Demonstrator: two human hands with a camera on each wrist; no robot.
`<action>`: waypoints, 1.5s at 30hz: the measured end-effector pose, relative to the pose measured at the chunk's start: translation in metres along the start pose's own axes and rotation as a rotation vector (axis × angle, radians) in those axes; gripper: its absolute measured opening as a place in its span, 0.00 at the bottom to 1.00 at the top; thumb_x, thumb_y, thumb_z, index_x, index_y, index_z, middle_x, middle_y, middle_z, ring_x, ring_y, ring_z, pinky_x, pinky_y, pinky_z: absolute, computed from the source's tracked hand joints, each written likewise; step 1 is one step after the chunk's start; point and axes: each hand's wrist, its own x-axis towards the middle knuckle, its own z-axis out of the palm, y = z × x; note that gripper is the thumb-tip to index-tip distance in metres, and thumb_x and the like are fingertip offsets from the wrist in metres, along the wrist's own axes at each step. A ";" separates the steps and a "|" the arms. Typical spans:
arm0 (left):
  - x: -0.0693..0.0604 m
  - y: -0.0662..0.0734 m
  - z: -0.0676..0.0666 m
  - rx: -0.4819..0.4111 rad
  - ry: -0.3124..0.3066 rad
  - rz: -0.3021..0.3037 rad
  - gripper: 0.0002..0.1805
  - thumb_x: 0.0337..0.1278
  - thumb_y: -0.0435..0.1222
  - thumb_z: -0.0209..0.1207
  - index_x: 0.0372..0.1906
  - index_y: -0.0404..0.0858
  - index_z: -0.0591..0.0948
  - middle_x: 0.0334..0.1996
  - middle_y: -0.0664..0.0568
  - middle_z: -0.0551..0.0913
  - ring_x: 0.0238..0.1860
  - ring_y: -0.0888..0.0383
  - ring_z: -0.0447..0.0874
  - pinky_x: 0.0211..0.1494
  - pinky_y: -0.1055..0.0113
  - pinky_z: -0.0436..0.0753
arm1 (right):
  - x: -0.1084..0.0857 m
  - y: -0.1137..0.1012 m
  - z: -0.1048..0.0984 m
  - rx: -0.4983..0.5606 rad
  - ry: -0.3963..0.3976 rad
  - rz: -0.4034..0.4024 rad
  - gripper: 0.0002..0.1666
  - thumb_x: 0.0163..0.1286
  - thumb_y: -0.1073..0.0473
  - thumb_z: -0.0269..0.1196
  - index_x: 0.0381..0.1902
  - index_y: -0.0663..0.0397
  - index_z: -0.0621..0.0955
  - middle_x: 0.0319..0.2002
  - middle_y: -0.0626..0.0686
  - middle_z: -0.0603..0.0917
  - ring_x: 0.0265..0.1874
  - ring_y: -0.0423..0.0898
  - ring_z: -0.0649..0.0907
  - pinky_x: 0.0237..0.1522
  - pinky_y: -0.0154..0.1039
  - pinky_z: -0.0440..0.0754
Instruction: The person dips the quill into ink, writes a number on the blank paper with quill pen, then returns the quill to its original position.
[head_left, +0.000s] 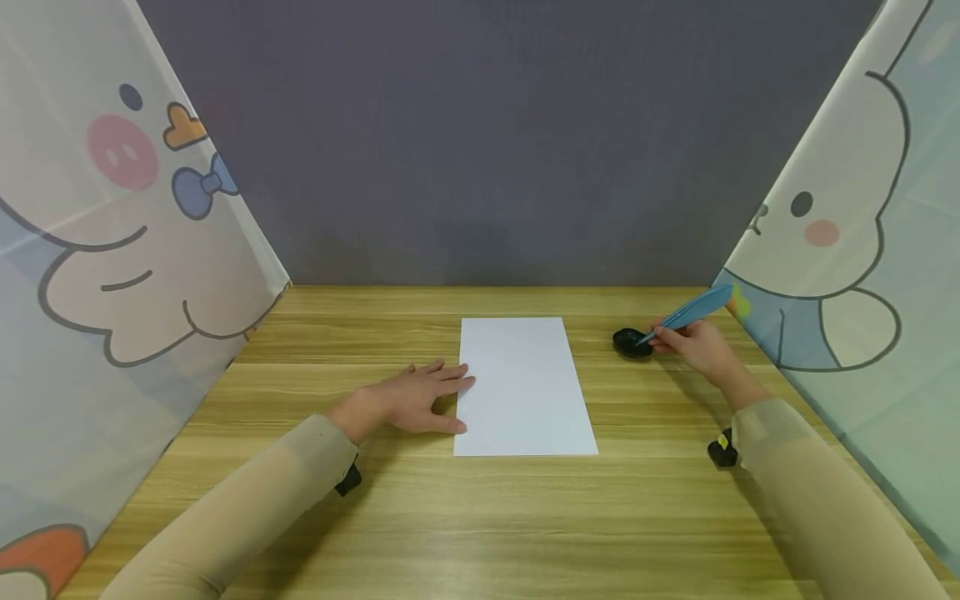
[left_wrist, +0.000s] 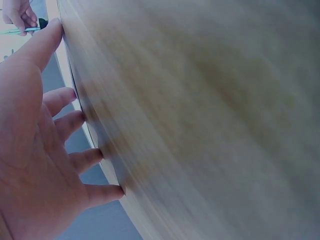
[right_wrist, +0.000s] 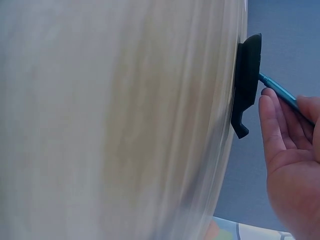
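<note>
A blue feather pen (head_left: pixel 693 308) is pinched in my right hand (head_left: pixel 703 346), its tip pointing down into a small black dish (head_left: pixel 632 342). In the right wrist view the pen's blue shaft (right_wrist: pixel 280 90) runs between thumb and fingers, and its end goes behind the rim of the black dish (right_wrist: pixel 247 75). What the dish contains cannot be made out. My left hand (head_left: pixel 420 398) lies with spread fingers at the left edge of a blank white sheet of paper (head_left: pixel 525 387), fingertips touching it. The left wrist view shows those straight fingers (left_wrist: pixel 62 125) meeting the surface.
The wood-grain table (head_left: pixel 480 525) carries the paper and dish. A dark grey panel (head_left: pixel 495 142) stands behind it. Cloths with cartoon animals hang at the left (head_left: pixel 112 275) and right (head_left: pixel 847 250). Black wrist devices sit under both sleeves.
</note>
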 end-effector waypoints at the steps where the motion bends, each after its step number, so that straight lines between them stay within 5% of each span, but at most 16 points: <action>1: 0.000 0.000 0.000 -0.001 -0.002 -0.001 0.50 0.75 0.69 0.57 0.91 0.57 0.55 0.92 0.57 0.46 0.92 0.38 0.40 0.87 0.24 0.47 | -0.001 -0.001 0.000 0.008 0.003 -0.003 0.31 0.91 0.55 0.54 0.72 0.81 0.74 0.62 0.73 0.86 0.44 0.28 0.90 0.52 0.33 0.91; 11: 0.001 -0.001 0.000 -0.010 -0.006 -0.003 0.49 0.75 0.69 0.57 0.91 0.56 0.55 0.92 0.57 0.46 0.92 0.38 0.40 0.87 0.24 0.46 | -0.005 -0.003 0.003 0.115 0.022 -0.032 0.32 0.90 0.56 0.56 0.73 0.84 0.71 0.47 0.42 0.92 0.44 0.30 0.92 0.53 0.35 0.92; 16: 0.001 -0.002 0.001 -0.009 -0.004 -0.002 0.50 0.75 0.69 0.57 0.91 0.55 0.56 0.92 0.56 0.47 0.92 0.37 0.40 0.86 0.24 0.46 | -0.006 -0.011 0.009 0.178 0.012 -0.057 0.34 0.89 0.55 0.58 0.73 0.84 0.70 0.45 0.37 0.92 0.45 0.30 0.92 0.55 0.37 0.91; 31: 0.001 -0.002 0.001 0.001 -0.012 -0.004 0.50 0.75 0.70 0.56 0.91 0.57 0.55 0.92 0.57 0.46 0.92 0.38 0.40 0.87 0.24 0.46 | 0.008 -0.050 0.044 0.305 -0.038 -0.083 0.32 0.88 0.56 0.59 0.71 0.83 0.72 0.49 0.41 0.92 0.48 0.35 0.93 0.58 0.36 0.90; 40: 0.000 -0.001 0.000 0.004 -0.015 -0.007 0.50 0.76 0.69 0.56 0.91 0.56 0.55 0.92 0.56 0.45 0.92 0.38 0.39 0.87 0.24 0.46 | 0.026 -0.065 0.072 0.292 -0.055 -0.124 0.27 0.88 0.59 0.59 0.68 0.82 0.76 0.65 0.78 0.83 0.48 0.36 0.93 0.58 0.37 0.90; 45: 0.000 0.000 0.001 0.008 -0.017 -0.006 0.50 0.76 0.70 0.56 0.91 0.57 0.54 0.92 0.57 0.45 0.92 0.38 0.39 0.87 0.25 0.46 | 0.036 -0.070 0.085 0.320 -0.060 -0.095 0.28 0.88 0.58 0.59 0.69 0.81 0.76 0.69 0.78 0.80 0.47 0.35 0.93 0.64 0.45 0.88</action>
